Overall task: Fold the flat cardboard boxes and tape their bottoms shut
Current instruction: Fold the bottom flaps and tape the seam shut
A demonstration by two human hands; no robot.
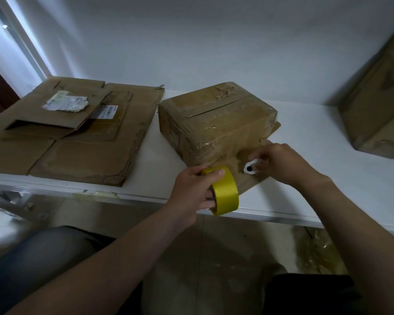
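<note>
Item 1. White table [305, 137]: spanned the scene from left to right, and all the cardboard was set on it.

Item 2. Flat cardboard sheet [89, 160]: laid at the left of the table, unfolded, with its edges worn and ragged. A smaller flattened box [55, 114] was stacked on its far half, and a torn white label [65, 103] was stuck to that one.

Item 3. Second box [378, 105]: placed at the far right, well apart from the rest and partly cut off by the frame edge.

Item 4. Folded box [214, 119]: stood at the centre of the table, just right of the flat sheet. Its two uppermost flaps were closed, with a dark slit between them, and old clear tape was seen across its sides. A flap was splayed flat on the table at its near side.

Item 5. Left hand [191, 192]: held at the near edge of the table. Its fingers were passed through the core of the tape roll and its thumb was pressed on the outer rim.

Item 6. Right hand [282, 164]: held over the splayed flap, with its fingers curled round a small white object.

Item 7. Yellow tape roll [225, 192]: gripped upright, touching the near flap.

Item 8. Small white object [250, 168]: marked by a dark round spot at its end. What it was could not be told.
</note>
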